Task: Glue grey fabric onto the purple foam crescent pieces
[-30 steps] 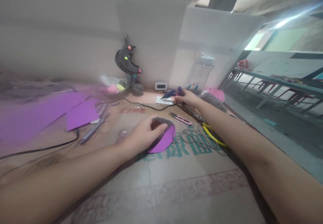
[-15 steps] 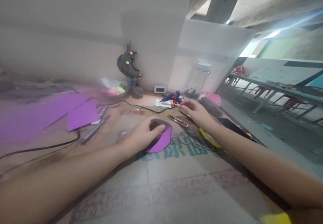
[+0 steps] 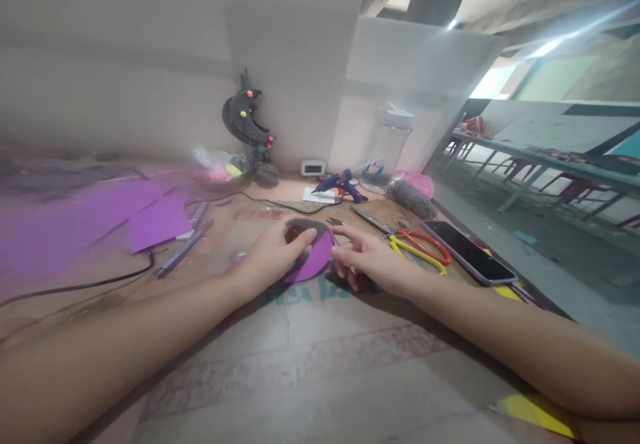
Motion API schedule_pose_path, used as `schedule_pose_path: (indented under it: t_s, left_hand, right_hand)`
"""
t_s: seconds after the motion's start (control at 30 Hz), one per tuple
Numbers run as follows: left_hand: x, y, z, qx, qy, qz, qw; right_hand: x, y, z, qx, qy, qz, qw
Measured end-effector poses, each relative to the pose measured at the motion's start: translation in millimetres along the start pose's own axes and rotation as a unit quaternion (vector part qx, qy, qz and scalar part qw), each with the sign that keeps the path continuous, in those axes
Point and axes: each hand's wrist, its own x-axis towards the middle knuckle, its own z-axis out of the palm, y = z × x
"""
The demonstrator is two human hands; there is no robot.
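A purple sheet piece (image 3: 314, 261) with a rounded lower edge stands tilted over the cardboard, and dark grey fuzzy material (image 3: 306, 223) runs along its top. My left hand (image 3: 274, 247) is closed on its left side, thumb in front and fingers hidden behind. At the right edge, my right hand (image 3: 367, 257) has thumb and index finger pinched close around it; the exact contact is hard to see. Just behind my right hand lie small thread snips (image 3: 335, 221), their handle hidden. Orange-handled scissors (image 3: 425, 244) and a yellow-handled tool (image 3: 417, 254) lie to its right.
A blue glue gun (image 3: 343, 185) rests at the back by a white digital clock (image 3: 313, 167). A clear bottle (image 3: 387, 144), a grey fuzzy bundle (image 3: 413, 197) and a phone (image 3: 470, 251) are at right. Purple sheets (image 3: 160, 217), a pen (image 3: 183, 254) and a black cable (image 3: 100, 292) lie left.
My right hand has come back from near the glue gun to the right edge of the purple piece, uncovering the scissors and phone. The view has shifted slightly.
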Motion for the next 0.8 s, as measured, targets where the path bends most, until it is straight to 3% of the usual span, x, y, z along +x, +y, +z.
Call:
schedule_pose_path:
  t_s: [0.17,0.33,0.5,0.8]
  left_hand:
    - [-0.7,1.1,0.4,-0.009,-0.01,-0.017,1.0]
    - [-0.3,-0.8,0.1,0.003,-0.03,-0.021,0.999]
    - [-0.1,-1.4,-0.3,0.014,-0.091,-0.024,0.995]
    - [1.3,-4.2,0.0,-0.002,-0.119,-0.03,0.992]
  right_hand:
    - [8.5,6.8,-13.1,-0.113,0.094,-0.099,0.984]
    - [12.7,9.0,-19.9,-0.158,0.167,-0.125,0.965]
    - [12.5,12.5,-17.1,-0.167,0.186,-0.145,0.957]
    - [13.3,12.5,-15.3,-0.146,0.196,-0.149,0.958]
